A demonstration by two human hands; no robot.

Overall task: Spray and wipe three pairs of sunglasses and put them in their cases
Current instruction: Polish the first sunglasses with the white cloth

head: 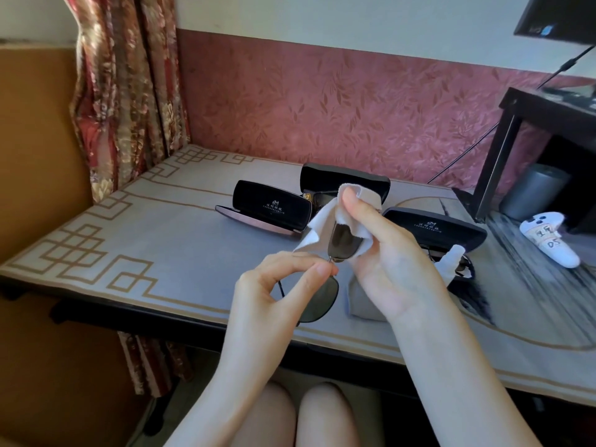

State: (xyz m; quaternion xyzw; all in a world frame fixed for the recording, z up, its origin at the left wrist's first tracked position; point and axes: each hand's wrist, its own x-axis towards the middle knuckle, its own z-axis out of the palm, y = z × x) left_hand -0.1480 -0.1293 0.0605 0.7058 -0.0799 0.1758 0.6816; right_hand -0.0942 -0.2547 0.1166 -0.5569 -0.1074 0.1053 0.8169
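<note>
My left hand (277, 285) pinches the bridge of a pair of dark-lensed sunglasses (325, 295) held above the table. My right hand (387, 250) presses a white cleaning cloth (322, 217) around the upper lens (343, 241). Three black cases stand open on the table: an empty one (271, 208) at the left, one (345, 182) behind the cloth with glasses inside, one (435, 227) at the right with dark glasses and a white spray bottle (451, 258) in front of it. A grey pouch (364, 304) lies under my right wrist.
The table (145, 246) has a grey mat with gold key pattern. A white game controller (548, 240) lies at the right, near a black stand (503, 156) and a grey cylinder (532, 191). A curtain (122, 91) hangs at the left; a cable (467, 153) runs along the wall.
</note>
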